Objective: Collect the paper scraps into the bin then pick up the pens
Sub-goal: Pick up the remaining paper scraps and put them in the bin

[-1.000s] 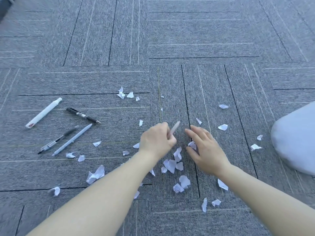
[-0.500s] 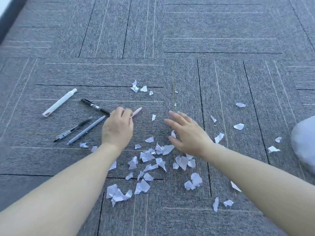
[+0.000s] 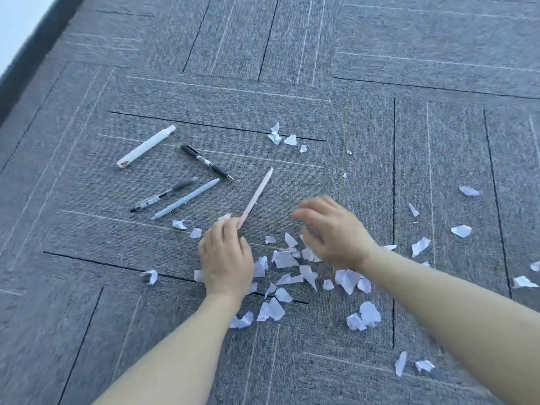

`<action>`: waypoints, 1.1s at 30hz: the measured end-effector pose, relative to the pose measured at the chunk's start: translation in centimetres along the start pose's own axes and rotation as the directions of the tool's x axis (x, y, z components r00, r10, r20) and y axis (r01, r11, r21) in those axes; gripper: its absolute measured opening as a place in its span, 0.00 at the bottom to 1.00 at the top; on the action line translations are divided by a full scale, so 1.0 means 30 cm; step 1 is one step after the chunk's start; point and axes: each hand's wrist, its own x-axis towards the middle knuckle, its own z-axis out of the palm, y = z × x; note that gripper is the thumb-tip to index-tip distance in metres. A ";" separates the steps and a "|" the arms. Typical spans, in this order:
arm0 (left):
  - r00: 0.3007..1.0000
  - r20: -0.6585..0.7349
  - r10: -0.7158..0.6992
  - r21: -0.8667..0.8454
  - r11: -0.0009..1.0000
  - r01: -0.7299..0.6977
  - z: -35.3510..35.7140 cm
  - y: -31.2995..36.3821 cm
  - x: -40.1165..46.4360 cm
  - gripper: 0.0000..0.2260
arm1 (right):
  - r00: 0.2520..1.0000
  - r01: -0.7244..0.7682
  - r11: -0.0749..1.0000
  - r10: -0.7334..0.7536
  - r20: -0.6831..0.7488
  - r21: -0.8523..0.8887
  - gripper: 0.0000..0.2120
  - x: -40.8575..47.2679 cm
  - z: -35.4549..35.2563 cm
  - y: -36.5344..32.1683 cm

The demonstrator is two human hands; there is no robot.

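Several white paper scraps [image 3: 285,260] are strewn over the grey carpet, thickest between my hands. My left hand [image 3: 226,258] rests palm down on the scraps, holding nothing. A pale pink pen [image 3: 258,194] lies flat on the carpet, its near end at that hand's fingertips. Left of it lie a light blue pen [image 3: 185,198], a clear-and-black gel pen [image 3: 163,197], a black pen [image 3: 207,163] and a white marker [image 3: 146,147]. My right hand [image 3: 336,229], blurred and with fingers spread, hovers over the scraps. No bin is in view.
More scraps lie apart: a small group [image 3: 290,139] farther away and loose ones [image 3: 461,230] to the right. A dark skirting edge [image 3: 17,80] runs along the upper left corner. The floor is carpet tiles [image 3: 409,39] all round.
My left hand carried the pink pen leftward to the other pens, laid it down and pulled back. My right hand followed to the left. The view swung left, and the pale object on the right left the view.
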 end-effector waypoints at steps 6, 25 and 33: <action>1.000 -0.021 0.004 0.135 0.991 -0.001 -0.052 -0.072 0.039 0.17 | 0.941 -0.287 0.921 0.322 0.100 -0.263 0.32 0.436 -0.084 0.079; 0.888 0.124 0.444 -0.089 0.896 -0.435 -0.090 -0.169 -0.033 0.04 | 0.966 0.257 0.941 -0.246 0.079 -0.218 0.07 0.199 -0.062 0.141; 0.993 0.114 0.006 0.113 0.993 -0.019 -0.095 -0.193 0.100 0.21 | 0.942 -0.325 0.939 0.332 0.044 -0.114 0.26 0.292 -0.063 0.206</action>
